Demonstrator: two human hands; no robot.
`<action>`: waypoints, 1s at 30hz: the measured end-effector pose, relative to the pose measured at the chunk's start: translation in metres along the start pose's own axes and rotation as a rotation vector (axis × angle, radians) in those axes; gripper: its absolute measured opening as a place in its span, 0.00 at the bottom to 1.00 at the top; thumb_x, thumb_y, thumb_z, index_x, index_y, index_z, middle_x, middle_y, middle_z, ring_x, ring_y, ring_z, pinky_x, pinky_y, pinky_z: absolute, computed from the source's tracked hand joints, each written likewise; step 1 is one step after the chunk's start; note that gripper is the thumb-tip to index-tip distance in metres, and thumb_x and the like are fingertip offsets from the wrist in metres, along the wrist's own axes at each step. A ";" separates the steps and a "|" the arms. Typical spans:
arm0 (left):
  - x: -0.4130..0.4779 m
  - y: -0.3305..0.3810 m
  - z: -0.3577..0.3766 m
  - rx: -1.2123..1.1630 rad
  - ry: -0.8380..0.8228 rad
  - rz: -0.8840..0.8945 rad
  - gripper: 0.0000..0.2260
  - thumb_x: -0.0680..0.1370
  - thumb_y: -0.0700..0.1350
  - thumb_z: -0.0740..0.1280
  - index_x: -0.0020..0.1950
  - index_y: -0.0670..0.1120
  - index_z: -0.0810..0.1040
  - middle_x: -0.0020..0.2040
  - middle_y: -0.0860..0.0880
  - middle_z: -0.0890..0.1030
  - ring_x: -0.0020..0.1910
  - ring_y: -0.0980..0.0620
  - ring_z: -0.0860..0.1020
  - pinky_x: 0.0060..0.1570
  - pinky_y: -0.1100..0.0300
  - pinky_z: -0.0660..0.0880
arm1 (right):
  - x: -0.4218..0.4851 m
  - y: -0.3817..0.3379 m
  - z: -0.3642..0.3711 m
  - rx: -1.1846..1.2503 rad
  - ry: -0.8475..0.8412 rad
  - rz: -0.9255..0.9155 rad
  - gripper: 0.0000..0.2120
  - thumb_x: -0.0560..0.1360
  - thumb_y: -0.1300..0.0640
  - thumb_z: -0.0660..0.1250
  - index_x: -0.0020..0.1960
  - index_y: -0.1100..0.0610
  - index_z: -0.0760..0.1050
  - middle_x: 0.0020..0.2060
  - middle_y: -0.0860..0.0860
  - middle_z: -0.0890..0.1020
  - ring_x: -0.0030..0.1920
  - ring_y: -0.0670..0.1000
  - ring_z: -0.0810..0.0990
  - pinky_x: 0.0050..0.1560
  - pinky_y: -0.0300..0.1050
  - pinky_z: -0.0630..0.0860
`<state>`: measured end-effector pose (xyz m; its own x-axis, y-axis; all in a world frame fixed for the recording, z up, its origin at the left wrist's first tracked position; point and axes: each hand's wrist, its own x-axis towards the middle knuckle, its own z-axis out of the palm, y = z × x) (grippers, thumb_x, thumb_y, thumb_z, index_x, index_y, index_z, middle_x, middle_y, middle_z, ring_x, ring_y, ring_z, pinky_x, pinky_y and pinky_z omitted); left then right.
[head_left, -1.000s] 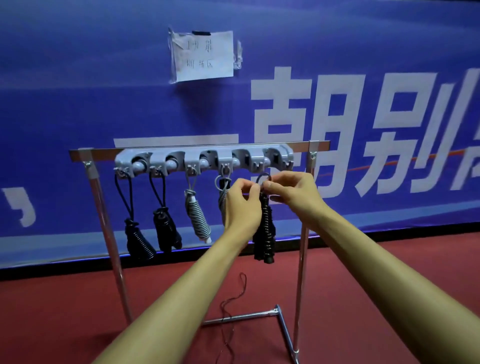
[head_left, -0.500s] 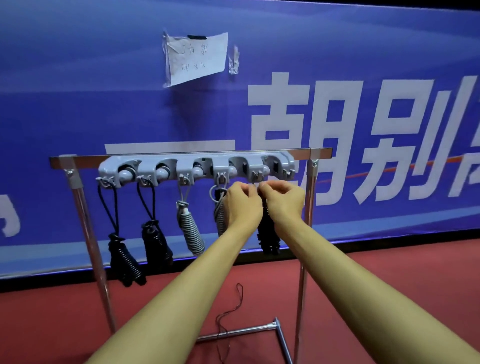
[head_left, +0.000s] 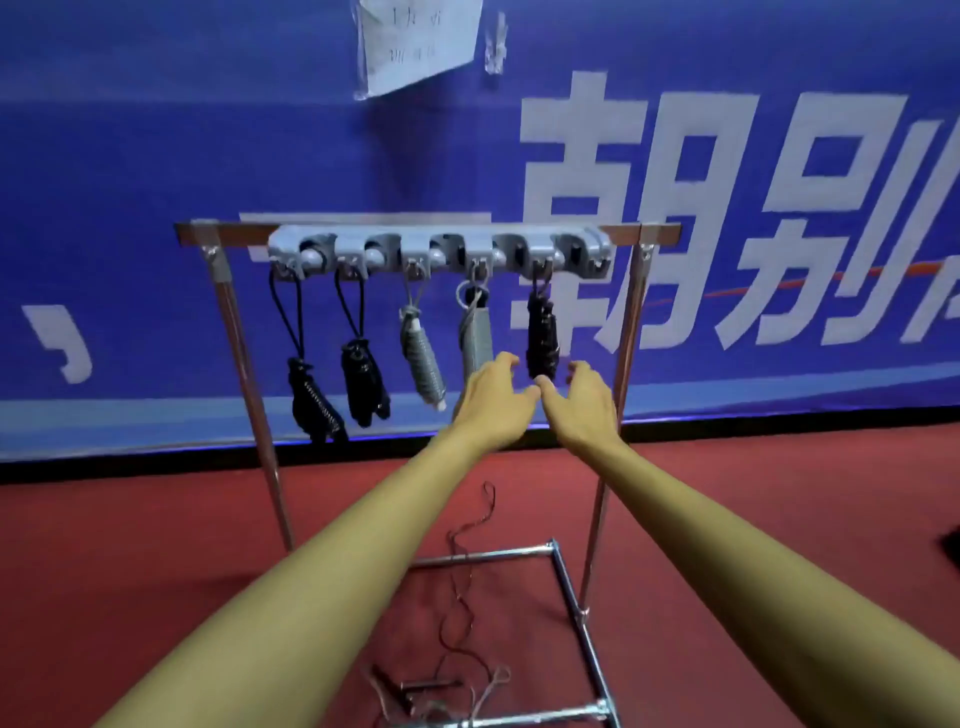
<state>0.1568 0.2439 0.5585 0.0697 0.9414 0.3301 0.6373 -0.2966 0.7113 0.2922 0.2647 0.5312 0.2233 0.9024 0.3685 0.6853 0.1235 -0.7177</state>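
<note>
A grey hook rail (head_left: 441, 249) sits on the top bar of a metal stand (head_left: 631, 332). Several coiled rope bundles hang from its hooks. The rightmost one, a black bundle (head_left: 541, 332), hangs by its loop from the fifth hook. My left hand (head_left: 493, 397) and my right hand (head_left: 584, 402) are just below that bundle, side by side, fingers loosely spread and holding nothing. To the left hang a grey bundle (head_left: 475, 332), a grey-white bundle (head_left: 423, 358) and two black bundles (head_left: 363, 384) (head_left: 311, 400).
A blue banner with large white characters (head_left: 727, 208) fills the back, with a taped paper note (head_left: 415, 41) above the stand. On the red floor lie a loose dark cord (head_left: 462, 577) and the stand's chrome base bars (head_left: 571, 587).
Both hands have let go of the black bundle's loop at the hook and dropped below it. The bundle now hangs free on the fifth hook.
</note>
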 end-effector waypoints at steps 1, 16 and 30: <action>-0.017 -0.010 0.003 0.061 -0.041 0.003 0.19 0.80 0.50 0.69 0.69 0.45 0.76 0.65 0.45 0.80 0.63 0.44 0.78 0.62 0.51 0.74 | -0.016 0.010 0.007 -0.068 -0.053 -0.006 0.28 0.80 0.46 0.66 0.71 0.63 0.69 0.66 0.62 0.76 0.68 0.63 0.74 0.65 0.56 0.71; -0.248 -0.304 0.082 0.707 -0.676 -0.385 0.15 0.77 0.47 0.65 0.62 0.44 0.79 0.63 0.42 0.79 0.63 0.39 0.78 0.61 0.48 0.74 | -0.236 0.168 0.210 -0.553 -0.934 -0.204 0.23 0.75 0.47 0.70 0.63 0.61 0.75 0.59 0.61 0.76 0.63 0.64 0.72 0.60 0.59 0.76; -0.311 -0.485 0.197 0.492 -0.617 -0.877 0.10 0.77 0.45 0.67 0.56 0.44 0.80 0.56 0.41 0.83 0.57 0.39 0.81 0.53 0.50 0.78 | -0.302 0.290 0.393 -0.577 -1.187 -0.007 0.17 0.74 0.52 0.68 0.60 0.58 0.77 0.58 0.61 0.80 0.61 0.64 0.78 0.55 0.53 0.77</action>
<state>-0.0227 0.1264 -0.0118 -0.2660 0.7507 -0.6047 0.8698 0.4574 0.1852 0.1512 0.1904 -0.0202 -0.3184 0.7498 -0.5800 0.9451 0.2038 -0.2554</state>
